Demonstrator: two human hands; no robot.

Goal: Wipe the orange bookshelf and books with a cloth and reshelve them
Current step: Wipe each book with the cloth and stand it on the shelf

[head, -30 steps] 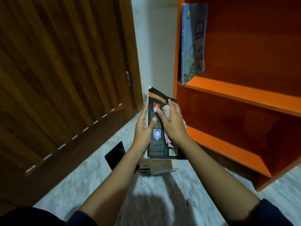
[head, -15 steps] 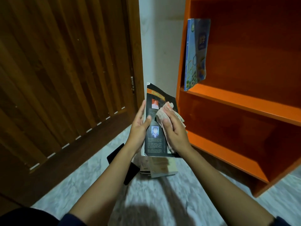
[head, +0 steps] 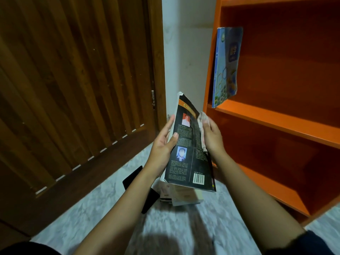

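My left hand (head: 161,144) grips the left edge of a black paperback (head: 189,150), held up with its back cover and barcode facing me. My right hand (head: 213,137) presses a pale cloth (head: 203,126) against the book's right edge. The orange bookshelf (head: 276,116) stands at the right. A blue book (head: 225,67) leans against its left wall on the upper shelf. The lower compartment holds nothing in view.
A small pile of books (head: 180,195) lies on the marble floor (head: 174,227) under the held book. A flat black object (head: 134,176) lies beside it, partly behind my left forearm. A dark wooden door (head: 73,89) fills the left, next to a white wall (head: 185,61).
My right hand with the cloth has slid from the middle of the back cover to its right edge. The book has been raised and tilted more upright.
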